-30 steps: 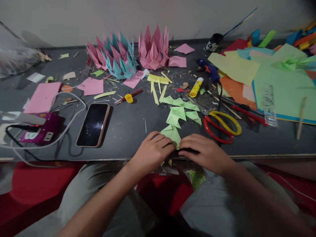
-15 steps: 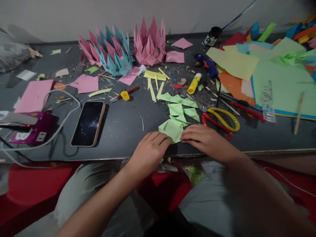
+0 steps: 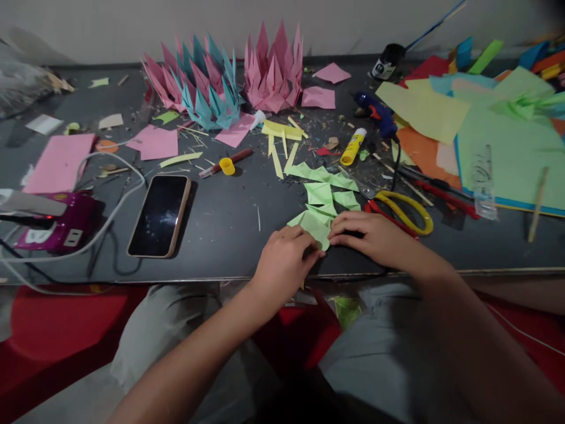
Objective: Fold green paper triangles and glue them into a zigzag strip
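A light green sheet of folding paper point(image 3: 314, 226) lies at the table's front edge, partly covered by my fingers. My left hand point(image 3: 286, 258) is closed, its fingertips pressing the paper's near edge. From the other side my right hand point(image 3: 369, 237) pinches the sheet's right corner between thumb and fingers. Just beyond the sheet lie several small folded green paper pieces point(image 3: 318, 193), some with raised points. Scissors with red and yellow handles point(image 3: 412, 215) rest right beside my right hand, their blades partly hidden.
Pink and blue folded-paper crowns point(image 3: 273, 76) stand at the back. A phone point(image 3: 159, 217) lies left, near a purple power socket block point(image 3: 73, 221) with cables. A glue stick point(image 3: 353, 147), a blue glue gun point(image 3: 375, 115) and a pile of coloured paper point(image 3: 507, 141) occupy the right.
My left hand has slid right along the near edge of the green paper, its fingertips now closer to the right hand. The right hand still holds the corner. The view has shifted slightly.
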The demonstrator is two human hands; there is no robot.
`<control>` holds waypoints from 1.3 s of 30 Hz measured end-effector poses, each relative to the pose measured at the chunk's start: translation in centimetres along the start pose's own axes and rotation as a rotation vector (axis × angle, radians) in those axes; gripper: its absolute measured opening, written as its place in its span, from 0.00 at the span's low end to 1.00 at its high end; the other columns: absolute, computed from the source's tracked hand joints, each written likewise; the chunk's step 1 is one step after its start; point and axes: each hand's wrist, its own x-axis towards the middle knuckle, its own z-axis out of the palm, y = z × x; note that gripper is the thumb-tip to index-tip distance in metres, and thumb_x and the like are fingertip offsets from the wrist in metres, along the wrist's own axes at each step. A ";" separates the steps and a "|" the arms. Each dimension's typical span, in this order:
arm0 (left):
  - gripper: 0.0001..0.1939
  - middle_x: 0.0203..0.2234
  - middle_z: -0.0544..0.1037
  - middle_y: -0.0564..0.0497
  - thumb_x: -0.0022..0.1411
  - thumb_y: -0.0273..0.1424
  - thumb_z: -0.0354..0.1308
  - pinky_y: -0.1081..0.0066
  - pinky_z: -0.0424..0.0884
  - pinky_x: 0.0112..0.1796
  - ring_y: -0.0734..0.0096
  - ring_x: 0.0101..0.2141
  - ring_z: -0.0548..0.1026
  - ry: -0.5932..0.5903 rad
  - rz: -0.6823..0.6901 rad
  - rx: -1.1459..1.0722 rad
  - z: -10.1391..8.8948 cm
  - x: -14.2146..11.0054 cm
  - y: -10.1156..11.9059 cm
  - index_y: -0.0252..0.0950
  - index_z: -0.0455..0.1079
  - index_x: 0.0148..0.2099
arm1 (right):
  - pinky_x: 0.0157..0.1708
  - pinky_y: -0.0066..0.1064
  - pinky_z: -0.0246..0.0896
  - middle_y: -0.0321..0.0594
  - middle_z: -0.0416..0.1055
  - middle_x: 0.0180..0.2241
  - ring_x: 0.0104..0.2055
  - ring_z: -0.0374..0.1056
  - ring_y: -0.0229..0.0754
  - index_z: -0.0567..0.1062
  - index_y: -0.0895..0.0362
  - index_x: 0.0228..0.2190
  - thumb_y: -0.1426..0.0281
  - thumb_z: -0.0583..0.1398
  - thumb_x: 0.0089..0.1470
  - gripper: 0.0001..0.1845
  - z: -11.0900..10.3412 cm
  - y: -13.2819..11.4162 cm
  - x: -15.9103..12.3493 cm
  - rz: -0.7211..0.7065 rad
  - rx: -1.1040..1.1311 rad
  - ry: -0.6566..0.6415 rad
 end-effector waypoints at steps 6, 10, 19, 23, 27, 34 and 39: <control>0.03 0.29 0.73 0.51 0.58 0.28 0.58 0.66 0.66 0.37 0.68 0.34 0.71 -0.007 -0.013 -0.033 -0.2 0.0 0.0 0.35 0.71 0.33 | 0.37 0.32 0.62 0.40 0.69 0.33 0.36 0.66 0.39 0.71 0.55 0.29 0.67 0.54 0.56 0.07 0.2 -0.6 0.2 0.010 -0.037 0.010; 0.03 0.28 0.73 0.51 0.58 0.27 0.57 0.66 0.67 0.36 0.68 0.33 0.71 -0.003 -0.027 -0.043 -0.2 0.0 0.1 0.34 0.72 0.32 | 0.35 0.30 0.61 0.39 0.68 0.31 0.35 0.66 0.39 0.69 0.55 0.28 0.69 0.55 0.55 0.05 0.6 -0.9 0.2 0.019 -0.094 0.076; 0.02 0.29 0.74 0.52 0.58 0.27 0.57 0.66 0.66 0.36 0.68 0.33 0.71 -0.015 -0.021 -0.014 -0.2 0.1 0.0 0.35 0.71 0.33 | 0.35 0.31 0.59 0.38 0.68 0.30 0.35 0.65 0.39 0.68 0.55 0.27 0.71 0.55 0.53 0.04 1.2 -0.9 0.2 0.014 -0.151 0.114; 0.04 0.31 0.73 0.52 0.60 0.27 0.54 0.66 0.64 0.33 0.66 0.34 0.70 -0.037 0.117 0.226 -0.2 -0.5 0.4 0.37 0.70 0.37 | 0.35 0.30 0.59 0.37 0.67 0.29 0.35 0.64 0.39 0.68 0.55 0.26 0.72 0.56 0.52 0.04 1.1 -1.1 0.3 0.028 -0.127 0.107; 0.10 0.33 0.71 0.48 0.60 0.25 0.52 0.66 0.63 0.30 0.64 0.34 0.69 -0.067 0.220 0.485 -0.2 -1.6 1.8 0.32 0.67 0.44 | 0.36 0.32 0.59 0.37 0.66 0.29 0.35 0.64 0.40 0.68 0.55 0.26 0.70 0.56 0.53 0.05 1.1 -1.1 0.2 0.050 -0.108 0.099; 0.12 0.34 0.71 0.47 0.59 0.26 0.51 0.64 0.66 0.34 0.63 0.36 0.70 -0.089 0.251 0.473 -0.9 -2.0 2.2 0.29 0.66 0.45 | 0.35 0.32 0.61 0.37 0.66 0.31 0.34 0.64 0.40 0.66 0.55 0.28 0.69 0.58 0.51 0.04 0.9 -0.7 0.3 0.102 -0.010 0.086; 0.09 0.40 0.74 0.47 0.62 0.26 0.49 0.63 0.66 0.42 0.65 0.42 0.71 -0.130 0.344 0.272 -2.3 -2.2 0.1 0.32 0.69 0.41 | 0.36 0.30 0.62 0.38 0.68 0.31 0.34 0.65 0.38 0.67 0.55 0.28 0.72 0.57 0.52 0.01 0.2 -0.5 0.3 0.097 0.042 0.039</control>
